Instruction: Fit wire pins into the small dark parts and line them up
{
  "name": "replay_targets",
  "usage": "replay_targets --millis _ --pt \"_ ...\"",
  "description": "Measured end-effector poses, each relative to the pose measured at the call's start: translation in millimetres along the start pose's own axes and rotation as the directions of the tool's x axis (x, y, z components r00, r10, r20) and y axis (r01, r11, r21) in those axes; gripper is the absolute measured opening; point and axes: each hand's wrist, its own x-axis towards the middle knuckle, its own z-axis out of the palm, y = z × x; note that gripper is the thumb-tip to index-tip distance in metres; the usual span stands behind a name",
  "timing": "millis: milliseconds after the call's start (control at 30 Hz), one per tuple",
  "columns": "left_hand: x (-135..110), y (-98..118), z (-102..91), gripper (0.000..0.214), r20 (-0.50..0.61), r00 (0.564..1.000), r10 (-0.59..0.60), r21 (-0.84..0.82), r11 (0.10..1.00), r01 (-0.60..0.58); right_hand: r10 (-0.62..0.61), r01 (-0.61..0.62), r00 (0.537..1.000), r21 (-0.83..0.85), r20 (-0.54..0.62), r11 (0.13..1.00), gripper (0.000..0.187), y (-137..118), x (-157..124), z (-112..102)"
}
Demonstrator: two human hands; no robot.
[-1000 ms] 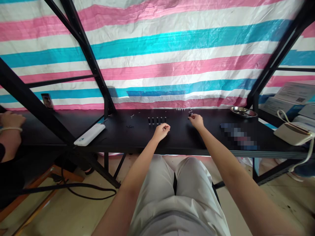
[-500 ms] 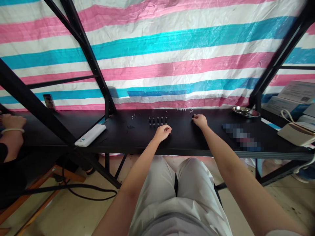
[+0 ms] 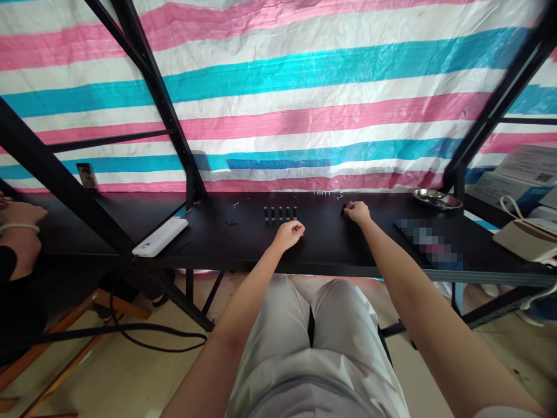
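Observation:
My right hand point(image 3: 358, 213) is at the black tabletop's right part, its fingertips closed on a small black cylinder point(image 3: 343, 208). My left hand point(image 3: 290, 235) rests nearer the front edge with fingers curled in; whatever they hold, if anything, is too small to make out. Just beyond the left hand, several black cylinders with pale ends point(image 3: 281, 213) stand in a row. Farther back lies a row of tiny white pieces point(image 3: 322, 193), with a squiggly white scrap point(image 3: 340, 196) beside it.
A shiny metal dish point(image 3: 436, 199) sits at the back right, and a blurred dark rectangle point(image 3: 429, 244) in front of it. A white oblong device point(image 3: 161, 237) lies left beside the black frame post. Another person's arm point(image 3: 20, 226) shows at far left. Boxes and a cream bag point(image 3: 526, 237) stand far right.
My right hand has shifted very slightly, and the black cylinder at its fingertips shows more clearly. The left hand stays curled in its place. The whole view has moved a little.

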Motion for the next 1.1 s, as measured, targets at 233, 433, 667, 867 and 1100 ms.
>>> replay_targets --millis 233,433,667,867,1100 --pt "0 -2 0.3 0.013 -0.003 1.0 -0.002 0.008 1.0 0.002 0.015 -0.011 0.996 -0.039 0.086 0.999 0.016 1 6 -1" --pt "0 0 -0.1 0.013 0.007 1.0 -0.012 0.022 1.0 0.012 0.023 -0.022 0.993 -0.009 0.114 1.0 0.014 -1 5 -3" --pt "1 -4 0.6 0.013 0.005 1.0 -0.004 0.028 1.0 0.003 0.102 -0.11 0.985 0.056 0.138 0.992 0.009 6 2 -7" --pt "2 -4 1.9 0.014 0.01 1.0 -0.017 0.035 0.999 0.017 0.145 -0.128 0.987 0.216 -0.063 0.968 0.022 5 -26 -2" --pt "1 -3 2.7 0.016 0.009 1.0 0.014 0.13 0.991 -0.015 0.028 0.159 0.934 0.484 -0.356 0.861 0.014 -25 -76 17"
